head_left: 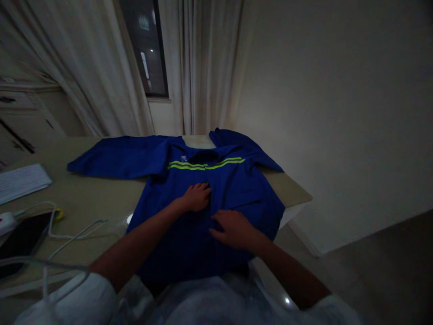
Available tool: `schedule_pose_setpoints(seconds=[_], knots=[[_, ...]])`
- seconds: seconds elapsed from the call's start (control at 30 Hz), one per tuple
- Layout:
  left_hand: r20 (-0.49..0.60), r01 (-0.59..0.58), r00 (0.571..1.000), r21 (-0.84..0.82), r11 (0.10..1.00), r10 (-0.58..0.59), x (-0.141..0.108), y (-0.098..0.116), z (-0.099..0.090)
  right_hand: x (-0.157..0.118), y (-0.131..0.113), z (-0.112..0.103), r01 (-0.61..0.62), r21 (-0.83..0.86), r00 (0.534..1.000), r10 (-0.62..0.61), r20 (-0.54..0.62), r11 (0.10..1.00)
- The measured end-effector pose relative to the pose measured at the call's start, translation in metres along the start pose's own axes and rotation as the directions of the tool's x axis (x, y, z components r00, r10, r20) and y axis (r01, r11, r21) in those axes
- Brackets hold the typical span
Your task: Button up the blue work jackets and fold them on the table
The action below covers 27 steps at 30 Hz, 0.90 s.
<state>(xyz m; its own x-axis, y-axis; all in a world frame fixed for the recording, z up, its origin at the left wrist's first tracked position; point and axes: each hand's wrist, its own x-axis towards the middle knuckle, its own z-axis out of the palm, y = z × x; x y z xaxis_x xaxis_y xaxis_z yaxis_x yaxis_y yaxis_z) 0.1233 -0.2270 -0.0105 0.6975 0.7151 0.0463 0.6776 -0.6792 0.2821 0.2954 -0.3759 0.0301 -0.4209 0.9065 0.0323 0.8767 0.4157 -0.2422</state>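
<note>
A blue work jacket [189, 243] with yellow-green and dark stripes across its chest lies spread front side up, collar at the far end. Its left-hand sleeve stretches out over the table; the other sleeve is bent back toward the wall. My left hand [198, 197] rests on the chest beside the front opening, fingers laid on the cloth. Lower down and to the right, my right hand [233, 229] touches the cloth at the opening, its thumb apart from its fingers. Neither hand visibly grips the fabric.
The pale table [98, 198] carries a phone [27, 237], a white cable [77, 235] and folded paper [22, 182] at left. Curtains [206, 67] hang behind it beside a dark window [145, 49]. The table's right corner [301, 192] lies near the wall [345, 126].
</note>
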Motion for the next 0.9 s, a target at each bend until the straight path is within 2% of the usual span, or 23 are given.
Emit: schedule_pose_setpoints(seconds=[0.07,0.1,0.17,0.23,0.3,0.37,0.4,0.47,0.53,0.6,0.67,0.7,0.73,0.77,0.8,0.83,0.9], knots=[[0.01,0.0,1.0,-0.096,0.995,0.001,0.02,-0.022,-0.016,0.033,0.031,-0.016,0.021,0.074,0.994,-0.013,-0.106,0.997],[-0.034,0.027,0.999,-0.133,0.991,-0.032,0.031,-0.034,-0.024,0.054,0.051,-0.023,0.013,0.113,0.984,0.007,-0.18,0.993],[-0.177,0.114,0.974,-0.165,0.98,-0.143,0.052,-0.061,-0.035,0.101,0.093,-0.033,-0.047,0.166,0.941,0.099,-0.322,0.985],[-0.315,0.189,0.92,-0.161,0.969,-0.232,0.07,-0.084,-0.042,0.149,0.131,-0.036,-0.143,0.203,0.89,0.216,-0.403,0.969],[-0.405,0.226,0.871,-0.176,0.958,-0.28,0.084,-0.101,-0.044,0.189,0.158,-0.033,-0.201,0.223,0.86,0.281,-0.427,0.954],[-0.438,0.243,0.843,-0.205,0.948,-0.311,0.095,-0.11,-0.041,0.219,0.174,-0.028,-0.188,0.193,0.879,0.252,-0.404,0.963],[-0.428,0.247,0.847,-0.208,0.946,-0.315,0.097,-0.113,-0.039,0.23,0.18,-0.025,-0.165,0.159,0.902,0.215,-0.376,0.973],[-0.352,0.224,0.896,-0.168,0.96,-0.271,0.098,-0.114,-0.031,0.241,0.189,-0.021,-0.116,0.093,0.942,0.139,-0.305,0.989],[-0.275,0.152,0.946,-0.089,0.984,-0.171,0.094,-0.112,-0.023,0.24,0.198,-0.019,-0.051,0.082,0.976,0.067,-0.207,0.995],[-0.238,0.112,0.965,-0.005,0.994,-0.11,0.09,-0.106,-0.018,0.23,0.208,-0.019,0.035,0.146,0.991,-0.015,-0.134,0.989],[-0.251,0.151,0.959,0.06,0.987,-0.132,0.094,-0.095,-0.017,0.215,0.221,-0.026,0.08,0.231,0.985,-0.042,-0.166,0.97],[-0.275,0.177,0.95,0.076,0.981,-0.15,0.1,-0.088,-0.017,0.207,0.229,-0.032,0.06,0.263,0.97,0.005,-0.241,0.963],[-0.303,0.186,0.94,0.079,0.979,-0.154,0.108,-0.081,-0.017,0.198,0.238,-0.039,0.004,0.286,0.936,0.097,-0.338,0.958],[-0.33,0.174,0.933,0.071,0.982,-0.141,0.117,-0.073,-0.016,0.188,0.249,-0.046,-0.09,0.305,0.868,0.225,-0.444,0.948],[-0.345,0.146,0.931,0.059,0.988,-0.117,0.127,-0.065,-0.013,0.177,0.26,-0.054,-0.211,0.325,0.758,0.364,-0.541,0.922],[-0.333,0.11,0.939,0.047,0.993,-0.088,0.136,-0.059,-0.008,0.166,0.273,-0.061,-0.347,0.352,0.613,0.494,-0.617,0.87],[-0.239,0.064,0.97,0.028,0.998,-0.055,0.151,-0.049,0.003,0.141,0.297,-0.07,-0.598,0.44,0.27,0.685,-0.676,0.67]])
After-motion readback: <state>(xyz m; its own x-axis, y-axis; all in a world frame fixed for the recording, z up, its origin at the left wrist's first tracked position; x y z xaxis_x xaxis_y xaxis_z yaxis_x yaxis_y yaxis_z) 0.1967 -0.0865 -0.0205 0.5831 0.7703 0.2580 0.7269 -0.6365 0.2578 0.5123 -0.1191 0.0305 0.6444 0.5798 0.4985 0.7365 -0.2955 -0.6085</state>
